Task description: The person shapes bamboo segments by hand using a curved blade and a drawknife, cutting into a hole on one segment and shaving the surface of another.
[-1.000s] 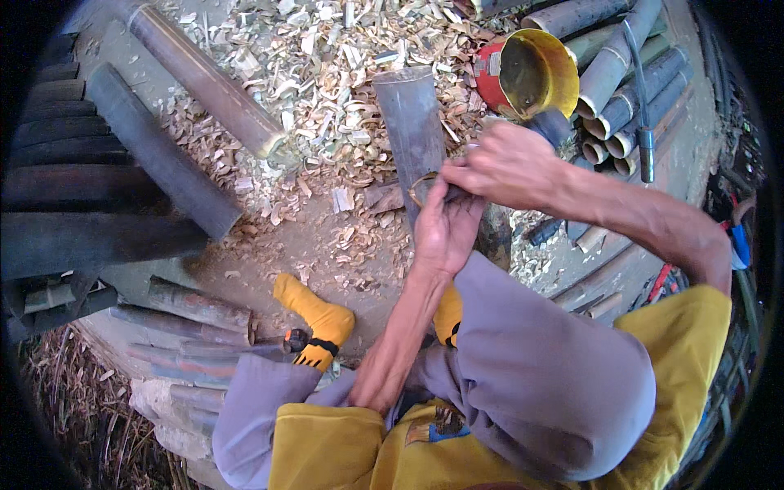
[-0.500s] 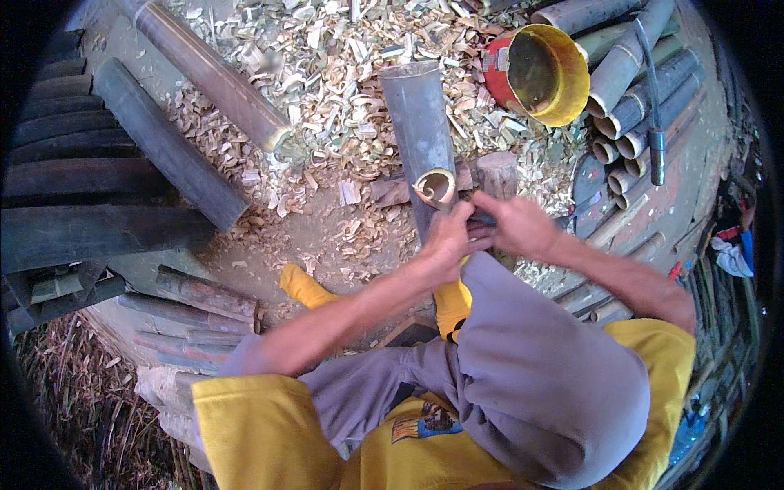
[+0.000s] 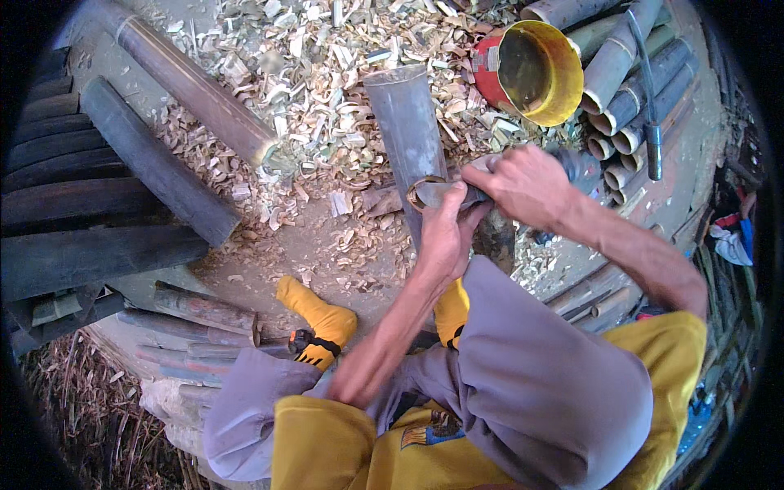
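Note:
A short bamboo tube (image 3: 415, 196) with a pale cut rim is held low in front of me, over a thick grey bamboo length (image 3: 404, 122) lying on the ground. My left hand (image 3: 447, 235) is closed around the tube near its mouth. The left thumb presses on a flat grey blade (image 3: 435, 193) that crosses the opening, seemingly a knife. Closed to the right of it, my right hand (image 3: 527, 188) grips the knife's handle end, mostly hidden by the fingers. Under the hands, part of the tube is also covered.
Pale bamboo shavings (image 3: 318, 106) cover the ground ahead. A red and yellow bucket (image 3: 563, 90) stands at the far right by stacked bamboo tubes (image 3: 629, 106) and a hacksaw-like tool (image 3: 653, 143). Split dark bamboo (image 3: 98, 245) is piled at left. My feet wear yellow socks (image 3: 327, 314).
My right hand has moved up and outward, with its elbow swinging right. My left forearm has turned more upright, drawing in from the left. The blade now lies across the tube's mouth.

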Motion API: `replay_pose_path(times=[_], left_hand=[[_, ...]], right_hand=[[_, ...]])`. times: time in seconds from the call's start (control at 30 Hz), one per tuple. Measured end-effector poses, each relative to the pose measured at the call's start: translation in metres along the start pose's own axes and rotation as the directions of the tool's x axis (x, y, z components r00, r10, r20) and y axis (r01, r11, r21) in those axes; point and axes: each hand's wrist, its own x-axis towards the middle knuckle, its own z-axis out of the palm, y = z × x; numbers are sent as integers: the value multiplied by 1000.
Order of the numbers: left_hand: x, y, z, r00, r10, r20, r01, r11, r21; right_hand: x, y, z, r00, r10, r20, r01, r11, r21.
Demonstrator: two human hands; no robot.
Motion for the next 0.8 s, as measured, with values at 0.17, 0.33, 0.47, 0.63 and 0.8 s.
replay_pose_path(times=[0.17, 0.33, 0.47, 0.63, 0.8], left_hand=[[6, 4, -9, 987, 125, 104, -40, 807, -589], [15, 11, -13, 985, -133, -107, 158, 947, 278], [2, 20, -8, 986, -161, -49, 168, 937, 308], [1, 5, -20, 985, 90, 144, -34, 935, -353], [-25, -6, -24, 956, -124, 267, 162, 979, -123]], right_hand=[[53, -10, -27, 957, -289, 29, 286, 920, -270], [-3, -24, 29, 968, 222, -119, -188, 951, 247], [-18, -32, 16, 952, 288, -102, -249, 926, 284], [35, -33, -28, 992, -50, 117, 73, 977, -200], [-3, 7, 26, 988, -52, -147, 70, 990, 119]])
